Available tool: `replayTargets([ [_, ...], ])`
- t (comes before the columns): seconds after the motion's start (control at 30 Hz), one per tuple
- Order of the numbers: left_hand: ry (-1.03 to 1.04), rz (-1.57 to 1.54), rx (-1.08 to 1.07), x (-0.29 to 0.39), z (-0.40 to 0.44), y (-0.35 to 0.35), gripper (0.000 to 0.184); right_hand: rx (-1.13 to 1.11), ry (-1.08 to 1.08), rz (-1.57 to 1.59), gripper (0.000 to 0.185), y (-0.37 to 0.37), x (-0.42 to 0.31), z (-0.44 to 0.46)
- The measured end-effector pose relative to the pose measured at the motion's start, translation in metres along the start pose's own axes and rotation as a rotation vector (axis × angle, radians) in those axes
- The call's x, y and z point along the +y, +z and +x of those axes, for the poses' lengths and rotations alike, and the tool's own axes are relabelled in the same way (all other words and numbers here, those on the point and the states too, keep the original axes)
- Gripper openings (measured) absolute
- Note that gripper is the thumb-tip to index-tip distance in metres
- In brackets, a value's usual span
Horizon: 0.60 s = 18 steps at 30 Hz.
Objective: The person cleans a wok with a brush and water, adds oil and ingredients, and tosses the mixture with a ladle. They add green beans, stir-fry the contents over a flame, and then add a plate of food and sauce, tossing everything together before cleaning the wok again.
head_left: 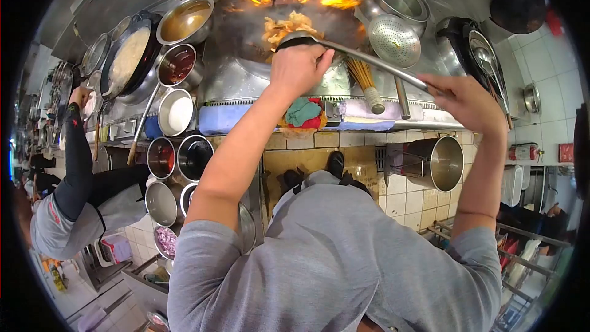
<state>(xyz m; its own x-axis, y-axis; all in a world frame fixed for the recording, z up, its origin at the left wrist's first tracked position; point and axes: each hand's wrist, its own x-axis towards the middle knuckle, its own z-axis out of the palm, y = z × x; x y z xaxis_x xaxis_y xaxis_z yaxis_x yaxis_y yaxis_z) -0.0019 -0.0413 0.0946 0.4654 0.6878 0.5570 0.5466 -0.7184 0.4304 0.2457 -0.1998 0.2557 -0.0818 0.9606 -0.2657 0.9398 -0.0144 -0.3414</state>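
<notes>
My right hand (470, 103) is closed round the end of a long metal ladle (375, 61), whose handle slants left across the stove to a bowl just beyond my left hand. My left hand (300, 69) is closed at the near rim of a dark wok (249, 40); its fingertips and the exact grip are hidden. Golden-brown pieces of food (289, 27) show above the wok, with smoke around them. Orange flames (340, 0) flare at its far side.
A perforated strainer (395, 41) and a bamboo brush (367, 86) lie right of the wok. Sauce pots (178, 66) and bowls crowd the left. Folded cloths (304, 112) lie on the front edge. A steel pot (447, 163) is below right. A co-worker (70, 209) stands at left.
</notes>
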Motion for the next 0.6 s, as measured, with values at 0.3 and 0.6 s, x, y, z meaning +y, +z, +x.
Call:
replayTargets([
  [0.3, -0.022, -0.036, -0.145, -0.035, -0.087, 0.09, 0.023, 0.278, -0.04, 0.0, 0.044, 0.081, -0.008, 0.104],
  [0.6, -0.075, -0.027, -0.191, -0.041, -0.024, 0.042, 0.028, 0.162, -0.1, 0.071, 0.043, 0.029, -0.012, 0.023],
])
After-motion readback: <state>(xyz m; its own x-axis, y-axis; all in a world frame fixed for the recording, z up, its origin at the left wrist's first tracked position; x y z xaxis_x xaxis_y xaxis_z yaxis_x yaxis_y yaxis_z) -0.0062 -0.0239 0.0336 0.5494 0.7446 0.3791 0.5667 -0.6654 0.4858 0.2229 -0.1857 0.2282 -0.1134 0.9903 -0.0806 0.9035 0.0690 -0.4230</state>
